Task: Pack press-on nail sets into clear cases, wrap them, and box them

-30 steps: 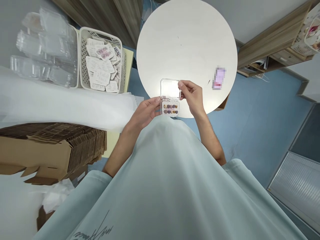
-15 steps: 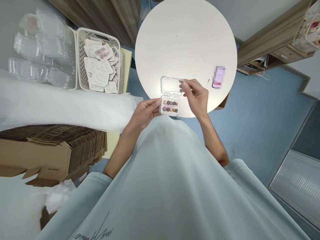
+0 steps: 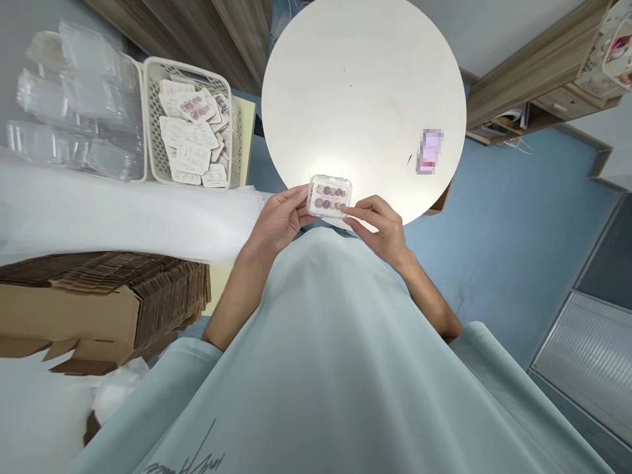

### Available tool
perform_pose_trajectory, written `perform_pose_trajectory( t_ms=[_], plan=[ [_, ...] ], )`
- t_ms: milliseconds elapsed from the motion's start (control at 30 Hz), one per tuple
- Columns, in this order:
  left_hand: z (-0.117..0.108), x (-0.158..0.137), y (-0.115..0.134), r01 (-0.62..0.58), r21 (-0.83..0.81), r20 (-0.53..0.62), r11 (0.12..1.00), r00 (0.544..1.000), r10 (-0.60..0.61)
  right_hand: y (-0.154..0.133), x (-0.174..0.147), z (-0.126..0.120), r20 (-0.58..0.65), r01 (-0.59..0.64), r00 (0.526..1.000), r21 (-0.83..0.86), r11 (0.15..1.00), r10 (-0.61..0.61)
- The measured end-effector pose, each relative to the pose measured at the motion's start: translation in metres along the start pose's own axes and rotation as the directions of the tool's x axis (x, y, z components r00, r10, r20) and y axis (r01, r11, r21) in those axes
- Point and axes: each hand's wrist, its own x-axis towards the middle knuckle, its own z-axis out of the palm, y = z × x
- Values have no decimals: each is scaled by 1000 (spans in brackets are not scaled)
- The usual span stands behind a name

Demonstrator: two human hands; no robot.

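A small clear plastic case (image 3: 330, 197) lies in my left hand (image 3: 277, 222), gripped along its left side between thumb and fingers. Its lid is down over a white card with two rows of what look like press-on nails in brown, purple and yellowish tones. At the lower right corner, the thumb and index finger of my right hand (image 3: 382, 232) pinch the case edge. Both hands are above the near edge of a round white table (image 3: 365, 79).
A phone-like blurred pink object (image 3: 430, 151) rests on the table's right. On the left stand a white basket (image 3: 234, 131) of printed cards, a bin of clear plastic packs (image 3: 74, 92), white sheeting (image 3: 197, 220) and flattened cardboard boxes (image 3: 79, 316).
The case's lid has gone from standing open to closed over the card. My right hand has come down from the lid's top edge to the lower right corner.
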Motion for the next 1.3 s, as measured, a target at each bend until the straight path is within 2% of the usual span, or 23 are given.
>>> perform_pose_trajectory(
  t_ms=[167,267,333,400,500,600,867,1133,1300],
  plan=[
    [-1,0,3,-29,31,25,999,999,28,-1,3,-1,3,-36,999,46,998,36],
    [-2,0,5,-68,44,26,997,997,67,-6,7,-1,-52,-183,980,126,975,191],
    [-2,0,6,-86,43,18,995,996,86,-9,11,0,-45,-343,932,211,915,360],
    [-2,1,6,-88,47,9,995,996,88,-10,18,1,75,-491,866,310,814,494],
    [-2,1,7,-76,58,-3,995,997,76,-11,28,6,284,-622,782,428,656,555],
    [-5,1,6,-99,83,-6,992,995,100,-12,34,12,334,-648,757,497,577,562],
    [-29,3,-6,-160,237,11,958,987,162,-6,43,28,348,-662,740,533,528,576],
    [-46,13,-10,-134,220,-67,966,986,152,7,47,50,392,-695,707,540,475,589],
    [-73,34,-22,-216,364,31,906,975,220,17,54,67,402,-720,684,510,471,609]
  ],
)
